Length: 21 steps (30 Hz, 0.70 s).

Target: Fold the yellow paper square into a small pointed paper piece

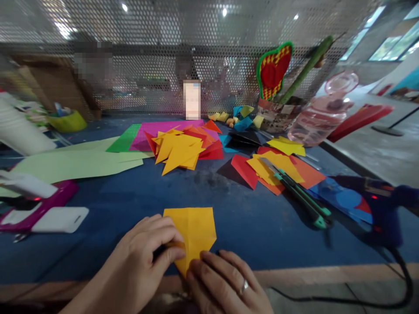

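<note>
An orange-yellow sheet of paper (199,224) lies at the near edge of the blue table, with a crease down its middle and its lower corners folded in toward a point. My left hand (153,248) is closed, pinching the paper's left folded edge between thumb and fingers. My right hand (225,283), with a ring on one finger, presses its fingers together on the lower right edge of the same sheet. The thumb of the right hand is hidden. Beyond the hands lies a pile of folded yellow paper pieces (180,150), with red and orange ones among them.
At right a green-and-black utility knife (301,196) rests on orange and yellow papers, its blade showing. A blue glue gun (386,213) with a cable stands beside it. Further back is a pink water bottle (314,117). On the left are a purple-and-white device (49,213) and pale green paper (78,161).
</note>
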Motion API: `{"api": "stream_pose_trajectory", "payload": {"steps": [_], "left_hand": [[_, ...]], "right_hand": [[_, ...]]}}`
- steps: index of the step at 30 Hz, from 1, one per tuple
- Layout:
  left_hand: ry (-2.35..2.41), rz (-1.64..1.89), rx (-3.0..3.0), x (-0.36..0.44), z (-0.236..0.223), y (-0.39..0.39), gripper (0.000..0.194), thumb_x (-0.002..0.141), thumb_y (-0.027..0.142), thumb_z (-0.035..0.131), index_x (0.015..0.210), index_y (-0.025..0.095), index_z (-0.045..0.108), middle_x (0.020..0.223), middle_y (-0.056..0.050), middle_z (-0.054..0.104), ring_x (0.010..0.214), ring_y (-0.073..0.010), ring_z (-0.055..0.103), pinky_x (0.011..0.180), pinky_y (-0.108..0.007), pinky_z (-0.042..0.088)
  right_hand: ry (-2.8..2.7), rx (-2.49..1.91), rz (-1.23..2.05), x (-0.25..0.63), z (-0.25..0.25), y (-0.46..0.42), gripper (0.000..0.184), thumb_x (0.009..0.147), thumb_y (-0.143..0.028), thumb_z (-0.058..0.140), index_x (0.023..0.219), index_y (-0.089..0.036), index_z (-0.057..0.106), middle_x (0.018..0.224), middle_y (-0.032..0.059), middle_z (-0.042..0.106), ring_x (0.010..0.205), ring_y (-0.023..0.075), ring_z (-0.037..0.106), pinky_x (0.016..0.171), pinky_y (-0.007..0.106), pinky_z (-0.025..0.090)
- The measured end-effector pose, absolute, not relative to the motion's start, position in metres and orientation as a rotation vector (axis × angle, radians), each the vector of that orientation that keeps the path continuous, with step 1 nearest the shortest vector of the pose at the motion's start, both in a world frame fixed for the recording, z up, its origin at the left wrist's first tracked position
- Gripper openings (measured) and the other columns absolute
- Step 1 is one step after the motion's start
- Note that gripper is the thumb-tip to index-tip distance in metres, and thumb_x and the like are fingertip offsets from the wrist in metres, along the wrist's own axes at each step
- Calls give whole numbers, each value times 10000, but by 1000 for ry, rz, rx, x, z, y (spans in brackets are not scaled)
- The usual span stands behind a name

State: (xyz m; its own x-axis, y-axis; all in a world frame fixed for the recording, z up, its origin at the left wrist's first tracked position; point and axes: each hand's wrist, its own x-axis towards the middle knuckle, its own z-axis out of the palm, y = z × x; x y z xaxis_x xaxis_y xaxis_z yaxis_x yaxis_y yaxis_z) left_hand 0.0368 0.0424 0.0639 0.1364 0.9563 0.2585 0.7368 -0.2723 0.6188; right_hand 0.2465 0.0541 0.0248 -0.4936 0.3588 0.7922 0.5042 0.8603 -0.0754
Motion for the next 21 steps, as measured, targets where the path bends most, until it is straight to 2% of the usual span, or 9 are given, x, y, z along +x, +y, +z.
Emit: {"api": "stream_pose_trajectory", "payload": {"steps": [4,7,12,15,17,21], "left_hand": [[1650,860,2078,40,65,51,176,937,155,543,800,259,584,819,93,623,805,-90,566,843,-236,406],[1668,859,2064,39,64,56,154,932,163,556,820,263,590,840,92,634,834,-97,577,830,-241,402],[1573,831,2054,37,70,61,160,903,162,624,799,281,605,817,141,652,810,-64,600,841,-196,401],[1552,841,2052,38,76,64,205,847,115,665,744,274,586,760,166,633,768,-41,595,846,-175,386],[1572,856,2045,40,77,65,229,808,86,688,722,266,574,742,170,626,765,-41,591,871,-180,372],[1661,857,2002,46,74,64,231,794,82,695,716,261,571,739,149,621,770,-79,573,808,-246,370]], "right_hand": [[-2181,-687,-191,245,24,58,321,1075,-224,443,1084,-235,764,1134,-81,769,1116,94,701,1181,244,393],[-2191,-725,-169,247,25,62,307,1072,-294,461,1109,-227,758,1166,-72,761,1145,108,693,1193,251,376],[-2243,-656,-178,254,27,66,292,1059,-206,465,1139,-226,745,1179,-82,756,1156,94,687,1212,249,332],[-2266,-619,-181,257,27,68,296,1066,-209,460,1144,-231,744,1182,-82,754,1157,101,689,1224,276,323],[-2272,-603,-196,257,26,70,321,1075,-202,437,1125,-245,751,1171,-92,756,1150,102,693,1234,290,312],[-2260,-596,-203,256,24,71,388,1091,-206,393,1044,-267,773,1147,-109,759,1113,93,708,1233,284,303]]}}
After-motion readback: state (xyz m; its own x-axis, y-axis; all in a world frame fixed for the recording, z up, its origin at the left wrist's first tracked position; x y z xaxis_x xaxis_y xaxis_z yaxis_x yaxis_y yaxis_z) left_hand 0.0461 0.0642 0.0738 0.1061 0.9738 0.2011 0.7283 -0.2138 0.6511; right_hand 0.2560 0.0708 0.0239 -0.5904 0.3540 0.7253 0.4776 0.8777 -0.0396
